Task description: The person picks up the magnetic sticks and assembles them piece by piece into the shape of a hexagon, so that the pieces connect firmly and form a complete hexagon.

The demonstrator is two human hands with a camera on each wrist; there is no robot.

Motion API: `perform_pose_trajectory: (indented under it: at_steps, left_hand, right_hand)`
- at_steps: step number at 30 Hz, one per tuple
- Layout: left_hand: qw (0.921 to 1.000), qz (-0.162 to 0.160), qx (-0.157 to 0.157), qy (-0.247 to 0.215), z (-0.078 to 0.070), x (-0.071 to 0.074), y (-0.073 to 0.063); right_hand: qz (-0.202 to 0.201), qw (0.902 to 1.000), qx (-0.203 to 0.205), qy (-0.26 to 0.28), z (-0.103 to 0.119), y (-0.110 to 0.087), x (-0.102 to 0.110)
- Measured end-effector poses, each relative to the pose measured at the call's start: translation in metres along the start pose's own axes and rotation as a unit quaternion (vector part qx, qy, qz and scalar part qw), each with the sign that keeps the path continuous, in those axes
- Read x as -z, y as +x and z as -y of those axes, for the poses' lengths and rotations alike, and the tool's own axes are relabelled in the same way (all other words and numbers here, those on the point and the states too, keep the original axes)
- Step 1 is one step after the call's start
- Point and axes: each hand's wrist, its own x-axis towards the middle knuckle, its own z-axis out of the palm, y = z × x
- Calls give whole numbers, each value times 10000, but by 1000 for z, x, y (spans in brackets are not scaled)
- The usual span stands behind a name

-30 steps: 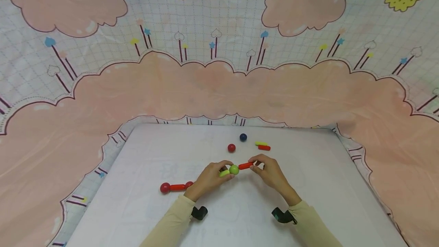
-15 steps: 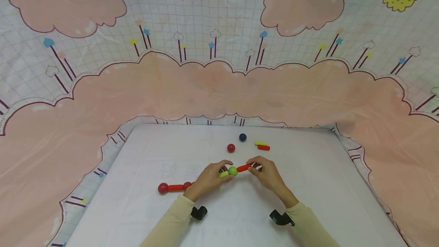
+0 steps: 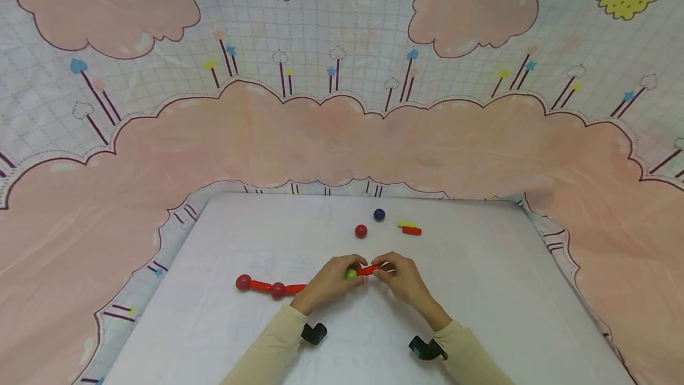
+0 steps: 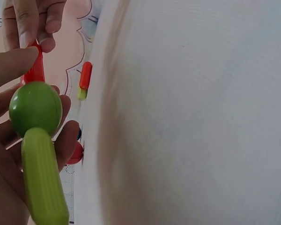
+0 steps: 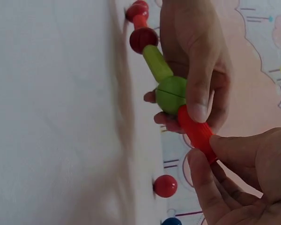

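A chain of toy building sticks and balls runs from a red ball (image 3: 243,282) at its left end, behind my left wrist, to a green ball (image 3: 351,274). My left hand (image 3: 333,278) grips around the green ball, its thumb lying over the near end of a red stick (image 5: 196,133). That stick touches the ball. My right hand (image 3: 403,278) pinches the stick's other end between thumb and fingers. On the ball's other side a light green stick (image 4: 44,178) leads to another red ball (image 5: 144,41). The left wrist hides part of the chain in the head view.
Farther back on the white table (image 3: 481,290) lie a loose red ball (image 3: 361,231) and a dark blue ball (image 3: 379,214). To their right, a yellow-green stick (image 3: 407,224) lies beside a red stick (image 3: 412,231). A patterned cloth (image 3: 342,141) hangs behind.
Both hands have drawn closer together, the right one moving left with its red stick. The left thumb now lies over that stick. The chain's left end has shifted left, showing more of it.
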Motion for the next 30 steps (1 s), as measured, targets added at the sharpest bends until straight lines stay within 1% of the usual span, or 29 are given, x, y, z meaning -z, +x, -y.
perform_pose_trajectory:
  at_steps: [5, 8, 12, 16, 20, 24, 26, 30]
  left_hand:
    - [9998, -167, -129, 26, -1, 0, 0]
    - [9996, -224, -143, 73, -1, 1, -1]
    - [9996, -217, -106, 120, 0, 1, -1]
    - [9996, -215, -121, 129, 1, 1, -1]
    - [9996, -229, -96, 95, 0, 3, -2]
    - [9997, -211, -51, 76, 0, 3, -1]
    - [9998, -182, 0, 58, 1, 2, -1]
    - [9998, -112, 128, -38, 3, 0, -2]
  right_hand:
    - [67, 9999, 65, 73, 5, 3, 0]
    - [-34, 9999, 114, 57, 8, 9, 4]
    - [-198, 9998, 103, -5, 8, 23, 9]
    - [-283, 9996, 8, -87, 4, 40, 11]
    - [-249, 9993, -240, -155, -2, 57, 8]
    - [-272, 9986, -452, -77, -9, 71, 2]
    - [-304, 9982, -510, -49, -13, 77, -2]
    - [-274, 9964, -807, 5, -19, 87, -12]
